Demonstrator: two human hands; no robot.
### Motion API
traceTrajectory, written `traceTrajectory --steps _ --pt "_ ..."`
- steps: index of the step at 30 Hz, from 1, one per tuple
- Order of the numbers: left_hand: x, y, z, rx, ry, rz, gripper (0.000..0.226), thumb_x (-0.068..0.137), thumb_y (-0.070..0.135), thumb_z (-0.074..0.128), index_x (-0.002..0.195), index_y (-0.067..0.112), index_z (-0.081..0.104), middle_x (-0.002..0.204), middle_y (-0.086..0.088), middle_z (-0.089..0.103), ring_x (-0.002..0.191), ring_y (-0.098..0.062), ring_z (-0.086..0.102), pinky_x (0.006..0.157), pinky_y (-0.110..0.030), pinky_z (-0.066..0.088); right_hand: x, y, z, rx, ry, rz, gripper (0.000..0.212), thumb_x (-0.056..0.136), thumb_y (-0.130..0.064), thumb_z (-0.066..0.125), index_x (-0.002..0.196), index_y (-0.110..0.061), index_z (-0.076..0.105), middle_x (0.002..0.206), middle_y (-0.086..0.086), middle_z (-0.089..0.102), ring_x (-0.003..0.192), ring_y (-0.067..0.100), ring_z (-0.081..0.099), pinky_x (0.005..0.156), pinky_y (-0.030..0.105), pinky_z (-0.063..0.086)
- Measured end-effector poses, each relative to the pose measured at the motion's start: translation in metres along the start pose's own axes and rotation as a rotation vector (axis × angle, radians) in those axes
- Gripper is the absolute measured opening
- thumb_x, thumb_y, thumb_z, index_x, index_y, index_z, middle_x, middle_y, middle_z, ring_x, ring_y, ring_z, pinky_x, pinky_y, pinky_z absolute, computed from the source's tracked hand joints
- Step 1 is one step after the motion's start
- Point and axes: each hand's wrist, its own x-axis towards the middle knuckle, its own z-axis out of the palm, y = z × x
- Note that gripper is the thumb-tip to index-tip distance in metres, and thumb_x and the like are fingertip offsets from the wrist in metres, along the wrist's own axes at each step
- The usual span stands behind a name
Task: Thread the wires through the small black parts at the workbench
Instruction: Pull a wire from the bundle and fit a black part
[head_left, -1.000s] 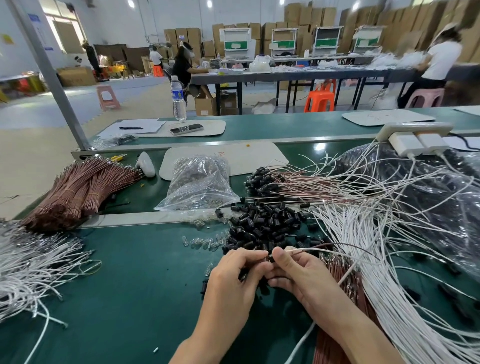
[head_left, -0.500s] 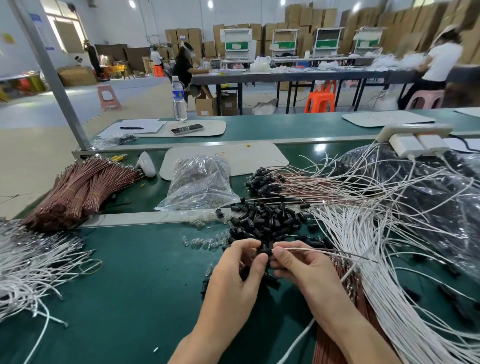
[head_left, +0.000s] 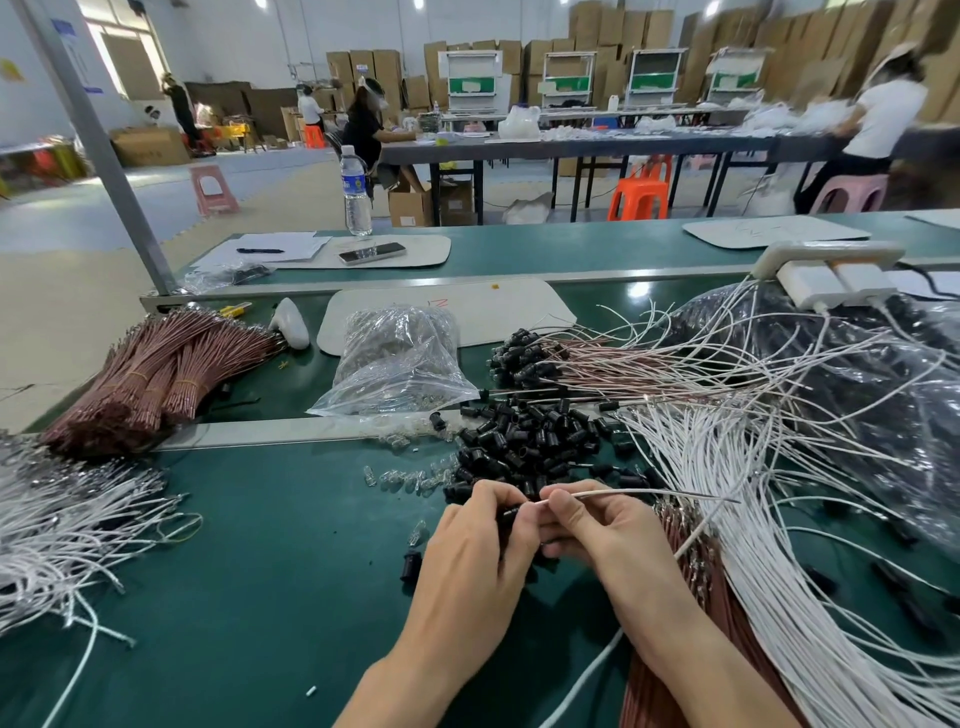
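Judging by the counter (head_left: 234, 571), you are sitting somewhere in the middle of the job. A finished batch (head_left: 524, 353) is lying on the far side, with brown and white wires fanning right and black parts crowding their left ends. Nearer you, a loose pile (head_left: 540, 441) of black parts is waiting. A thick sheaf of white wires (head_left: 769, 561) is running down your right side, so far more seems to be left than done.

Right now you are working one wire (head_left: 634, 492) into one black part (head_left: 511, 514). Your left hand (head_left: 467, 556) is curling its fingers (head_left: 488, 492) round the part, pinching it just in front of the pile. Your right hand (head_left: 597, 530) is pinching the wire between thumb and forefinger, right beside the part, and the two hands are touching. The view is not showing whether the tip is inside the part yet, because your fingers are hiding the joint.

The wire is lying nearly level, its long axis running left to right across your view with a slight upward bow. Its working end is pointing left toward the part. Its free end, dark at the tip, is pointing right over the white wires.
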Motion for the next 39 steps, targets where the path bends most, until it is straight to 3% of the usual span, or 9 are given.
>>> traceTrajectory --steps 5,10,15,21,23,25,28,34,39 --pt "0.000 0.000 0.000 -0.002 -0.068 -0.031 0.019 0.096 0.057 0.027 0.094 0.043 0.040 0.084 0.019 0.056 0.094 -0.001 0.046 0.075 -0.017 0.037 0.001 0.004 -0.002 -0.050 0.022 -0.026 0.014 0.095 -0.013 0.063 0.088 -0.007 0.074 0.082 0.013 0.078 0.076 0.022 0.077 0.064 0.020 0.058" --pt "0.000 -0.001 0.000 -0.045 -0.030 -0.029 0.009 0.096 0.059 0.030 0.098 0.053 0.036 0.099 0.028 0.055 0.095 -0.003 0.049 0.075 -0.015 0.037 0.000 0.003 -0.001 -0.002 -0.022 -0.028 0.022 0.089 -0.023 0.063 0.096 -0.003 0.072 0.088 0.012 0.079 0.085 0.023 0.077 0.068 0.021 0.059" --pt "-0.001 -0.002 0.000 -0.084 0.052 -0.036 0.017 0.095 0.066 0.032 0.104 0.054 0.040 0.095 0.021 0.062 0.089 -0.011 0.058 0.075 -0.031 0.048 0.000 0.005 -0.001 0.121 -0.097 -0.005 0.028 0.088 -0.026 0.064 0.101 -0.001 0.068 0.102 0.015 0.078 0.098 0.027 0.076 0.073 0.023 0.059" --pt "0.000 0.000 0.002 0.006 0.107 -0.049 0.012 0.093 0.055 0.029 0.104 0.058 0.029 0.086 0.018 0.053 0.085 -0.006 0.054 0.077 -0.030 0.044 0.002 0.009 0.002 0.125 -0.135 0.008 0.025 0.084 -0.032 0.069 0.095 -0.009 0.072 0.102 0.016 0.078 0.098 0.028 0.076 0.073 0.023 0.060" --pt "0.000 0.002 0.001 0.015 0.102 -0.059 0.018 0.095 0.053 0.027 0.113 0.056 0.029 0.086 0.019 0.053 0.085 -0.005 0.054 0.080 -0.032 0.045 0.003 0.009 0.003 0.144 -0.129 0.015 0.029 0.083 -0.031 0.069 0.098 -0.006 0.070 0.101 0.016 0.078 0.097 0.027 0.076 0.073 0.023 0.060" --pt "0.001 0.004 0.001 0.029 0.089 -0.067 0.024 0.095 0.058 0.022 0.115 0.051 0.034 0.091 0.022 0.059 0.089 -0.001 0.055 0.083 -0.025 0.042 0.003 0.010 0.002 0.159 -0.125 0.024 0.032 0.084 -0.028 0.067 0.102 -0.002 0.066 0.101 0.015 0.078 0.097 0.026 0.076 0.073 0.022 0.060" --pt "0.003 0.004 0.001 0.050 0.068 -0.073 0.036 0.095 0.067 0.015 0.109 0.048 0.041 0.106 0.041 0.055 0.096 0.007 0.051 0.083 -0.015 0.036 0.003 0.010 0.003 0.175 -0.135 0.042 0.031 0.082 -0.027 0.067 0.100 -0.002 0.066 0.101 0.016 0.078 0.098 0.027 0.076 0.073 0.023 0.060" --pt "0.004 -0.002 0.004 0.066 0.053 -0.079 0.039 0.098 0.067 0.010 0.096 0.049 0.044 0.106 0.035 0.054 0.094 0.002 0.046 0.076 -0.013 0.035 0.007 0.012 -0.001 0.152 -0.148 0.066 0.036 0.083 -0.031 0.065 0.102 0.000 0.064 0.101 0.017 0.078 0.097 0.029 0.076 0.072 0.023 0.060" --pt "0.004 -0.003 0.006 0.042 0.042 -0.081 0.044 0.097 0.065 0.012 0.084 0.038 0.044 0.089 0.020 0.058 0.083 -0.005 0.049 0.072 -0.019 0.037 0.009 0.017 -0.002 0.146 -0.153 0.070 0.034 0.084 -0.030 0.063 0.099 0.001 0.062 0.099 0.019 0.078 0.093 0.029 0.076 0.071 0.022 0.060"
